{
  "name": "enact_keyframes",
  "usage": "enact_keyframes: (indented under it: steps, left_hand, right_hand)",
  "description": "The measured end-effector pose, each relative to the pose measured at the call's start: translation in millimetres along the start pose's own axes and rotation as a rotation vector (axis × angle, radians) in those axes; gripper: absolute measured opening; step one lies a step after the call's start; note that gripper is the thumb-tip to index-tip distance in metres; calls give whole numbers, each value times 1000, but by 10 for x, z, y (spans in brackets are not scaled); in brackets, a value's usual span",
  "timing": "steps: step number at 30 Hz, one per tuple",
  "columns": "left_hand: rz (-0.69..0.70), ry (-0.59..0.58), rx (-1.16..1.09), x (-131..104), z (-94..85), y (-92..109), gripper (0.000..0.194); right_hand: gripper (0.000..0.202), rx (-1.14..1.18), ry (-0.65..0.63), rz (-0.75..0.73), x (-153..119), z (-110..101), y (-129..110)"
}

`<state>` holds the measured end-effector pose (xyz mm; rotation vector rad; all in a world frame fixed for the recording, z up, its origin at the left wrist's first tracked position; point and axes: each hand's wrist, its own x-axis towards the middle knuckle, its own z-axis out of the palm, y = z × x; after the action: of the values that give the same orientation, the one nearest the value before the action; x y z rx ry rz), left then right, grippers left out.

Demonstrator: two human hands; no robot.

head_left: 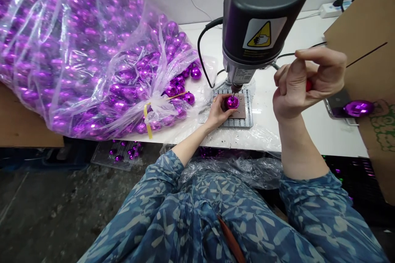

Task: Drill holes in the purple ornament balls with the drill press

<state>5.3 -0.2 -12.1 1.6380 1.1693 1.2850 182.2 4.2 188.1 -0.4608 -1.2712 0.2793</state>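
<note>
Under the dark drill press (pixel 262 16), my left hand (pixel 219 111) grips a shiny purple faceted ball (pixel 232 102) from its left side. The ball rests on a small brown board (pixel 242 111) laid over the grey metal base plate (pixel 249 121). The drill's tip meets the top of the ball. My right hand (pixel 308 78) is raised to the right of the drill, its fingers curled round something with a small red part showing at the palm; most of it is hidden.
A big clear bag (pixel 77 49) of purple balls fills the left. On the right are a cardboard box (pixel 367 41), a phone (pixel 335 107) and another purple ball (pixel 358 108). A power strip (pixel 335 9) lies at the back. Black cables run beside the drill.
</note>
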Motion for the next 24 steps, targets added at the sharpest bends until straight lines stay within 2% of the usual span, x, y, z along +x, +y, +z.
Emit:
enact_keyframes:
  steps: [6,12,15,19,21,24]
  left_hand:
    - [5,12,24,9,19,-7,65]
    - [-2,9,21,6,10,23,65]
    - [1,7,16,-4,-1,55,64]
    - [5,20,29,-17,-7,79,61]
    - [11,24,44,-10,-1,70,61]
    - [20,37,61,5,24,50,62]
  right_hand:
    - [19,16,27,-87,-191,-76,227]
    - [32,-162,96,-103,-395,-246,572]
    - [34,-150,92,-117,-443,-278,631]
    - [37,-96,58,-143,-362,-181,464]
    - [32,-66,55,-141,-209,-80,300]
    - [15,-27,19,-42,136,67,66]
